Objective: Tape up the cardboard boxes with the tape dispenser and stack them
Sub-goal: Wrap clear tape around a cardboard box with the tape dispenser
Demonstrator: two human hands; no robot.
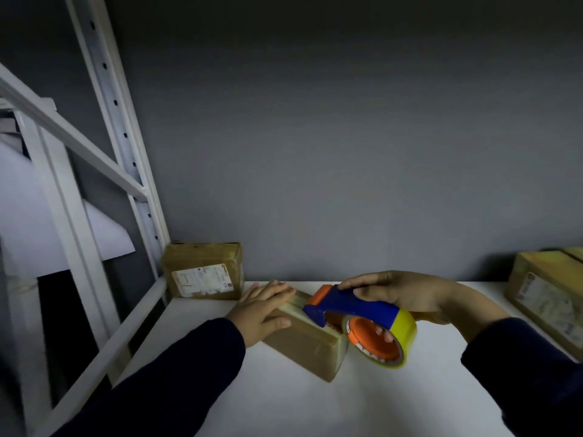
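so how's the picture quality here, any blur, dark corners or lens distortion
Head view: dim, with heavy darkening toward the top and corners; the white table is brightest; wide-angle distortion slants the shelf frame, which looks smeared; the tape dispenser and left hand are fairly sharp; the far box has a label too soft to read.

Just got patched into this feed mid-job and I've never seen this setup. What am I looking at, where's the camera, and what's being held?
No machine here: a person works with bare hands, filmed by one camera on their head, looking forward and down. The left hand lies flat on a small box on the white table. The right hand grips a blue and orange tape dispenser, its front end on that box's top. A labelled box stands back left beside a white rack; a third box lies far right.
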